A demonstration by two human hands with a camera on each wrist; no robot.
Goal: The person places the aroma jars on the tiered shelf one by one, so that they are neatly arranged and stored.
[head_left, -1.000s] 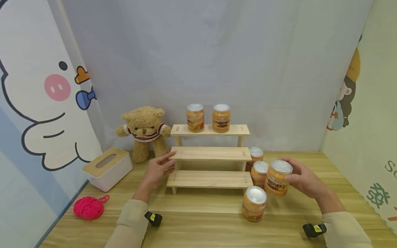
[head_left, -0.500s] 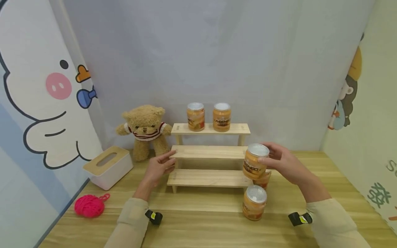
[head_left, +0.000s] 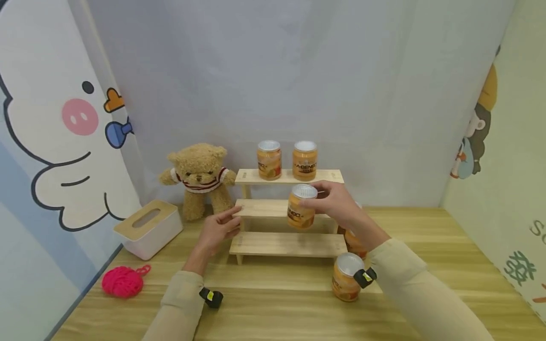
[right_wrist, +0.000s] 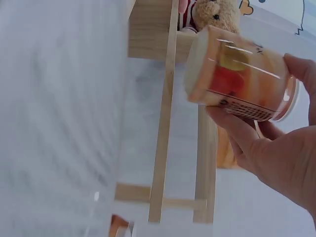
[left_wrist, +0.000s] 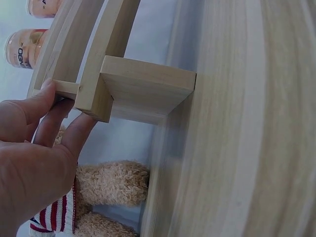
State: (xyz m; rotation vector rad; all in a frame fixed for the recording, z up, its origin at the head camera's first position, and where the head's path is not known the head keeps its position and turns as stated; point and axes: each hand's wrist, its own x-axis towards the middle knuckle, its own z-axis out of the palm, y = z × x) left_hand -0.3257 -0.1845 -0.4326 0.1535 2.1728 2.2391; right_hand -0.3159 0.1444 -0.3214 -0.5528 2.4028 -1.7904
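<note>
In the head view, the right hand point(head_left: 334, 201), nearer the jar point(head_left: 301, 210) than the other, has thumb and fingers clamped on it. The jar lies left of them, long axis near upright, before the rack's middle shelf point(head_left: 262, 207); whether the two touch is hard to tell. In the left wrist view, the left hand's point(left_wrist: 39, 165) fingers, spaced apart, touch the rack's end point(left_wrist: 94, 101), a bear point(left_wrist: 111, 182) beyond them. In the right wrist view, the jar's base juts past the fingertips.

A jar point(head_left: 304, 163) on the top shelf point(head_left: 332, 176) has dark letters — they look like A-BENBO. The jar beside it point(head_left: 268, 162) and the held jar point(head_left: 300, 213) show only the end, NBO. The right wall point(head_left: 486, 218) has a cut-off word — S first.
</note>
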